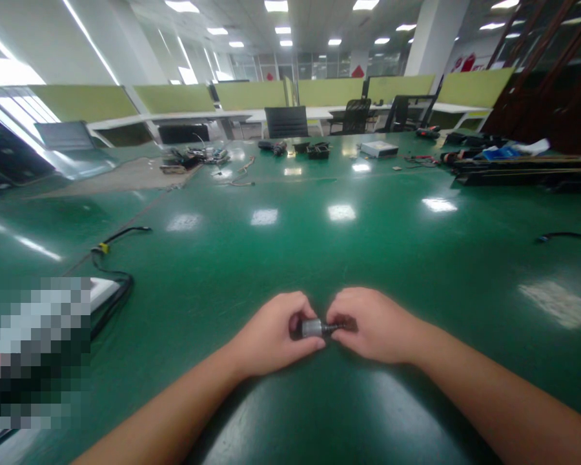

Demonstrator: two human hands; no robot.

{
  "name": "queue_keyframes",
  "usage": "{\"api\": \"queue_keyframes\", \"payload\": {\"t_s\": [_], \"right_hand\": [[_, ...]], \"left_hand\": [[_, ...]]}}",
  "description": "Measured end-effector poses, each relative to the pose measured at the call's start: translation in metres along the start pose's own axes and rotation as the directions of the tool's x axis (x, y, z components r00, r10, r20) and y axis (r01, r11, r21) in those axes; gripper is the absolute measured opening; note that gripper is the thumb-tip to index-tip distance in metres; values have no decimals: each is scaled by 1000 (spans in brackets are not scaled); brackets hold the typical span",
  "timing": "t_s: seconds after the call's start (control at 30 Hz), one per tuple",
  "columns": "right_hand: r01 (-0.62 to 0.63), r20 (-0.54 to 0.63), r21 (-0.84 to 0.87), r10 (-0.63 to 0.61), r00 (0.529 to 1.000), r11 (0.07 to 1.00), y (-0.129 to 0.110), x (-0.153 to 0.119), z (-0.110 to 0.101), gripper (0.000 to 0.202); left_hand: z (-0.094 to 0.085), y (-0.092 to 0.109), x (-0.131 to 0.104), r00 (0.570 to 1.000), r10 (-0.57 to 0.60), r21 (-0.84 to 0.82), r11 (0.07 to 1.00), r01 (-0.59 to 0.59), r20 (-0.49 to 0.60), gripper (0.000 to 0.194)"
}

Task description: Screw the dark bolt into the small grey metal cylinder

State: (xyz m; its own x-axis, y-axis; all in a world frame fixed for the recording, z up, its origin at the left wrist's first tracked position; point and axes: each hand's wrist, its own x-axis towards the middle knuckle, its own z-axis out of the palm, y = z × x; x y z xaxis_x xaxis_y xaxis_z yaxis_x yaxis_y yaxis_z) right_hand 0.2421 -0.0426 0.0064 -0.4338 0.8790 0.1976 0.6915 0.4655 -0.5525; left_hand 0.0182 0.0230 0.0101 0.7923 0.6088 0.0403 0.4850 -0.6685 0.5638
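Observation:
A small dark cylindrical object with a grey band (312, 328) lies on its side between my hands, low over the green table (290, 258). My left hand (278, 336) is closed round its wide left end, thumb below and fingers above. The narrow dark right end is pinched by my right hand (375, 326), whose fingers curl over it and hide its tip. What exactly the object is cannot be made out.
A pixelated device with black cables (113, 303) stands at the left edge. Loose wires and parts (203, 155), a grey box (378, 149) and dark strips (513, 174) lie along the far side. A short cable (569, 236) is at right.

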Motion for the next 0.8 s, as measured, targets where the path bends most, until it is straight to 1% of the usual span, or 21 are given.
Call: {"api": "queue_keyframes", "payload": {"t_s": [0.5,0.8], "right_hand": [[-61,48,-30,63,997,998,1,-4,-10,8],[-73,59,-56,76,995,996,1,-6,-13,9]], "left_hand": [[-2,1,0,1000,-11,-19,1000,11,6,26],[-3,2,0,1000,-7,-14,1000,7,6,24]]}}
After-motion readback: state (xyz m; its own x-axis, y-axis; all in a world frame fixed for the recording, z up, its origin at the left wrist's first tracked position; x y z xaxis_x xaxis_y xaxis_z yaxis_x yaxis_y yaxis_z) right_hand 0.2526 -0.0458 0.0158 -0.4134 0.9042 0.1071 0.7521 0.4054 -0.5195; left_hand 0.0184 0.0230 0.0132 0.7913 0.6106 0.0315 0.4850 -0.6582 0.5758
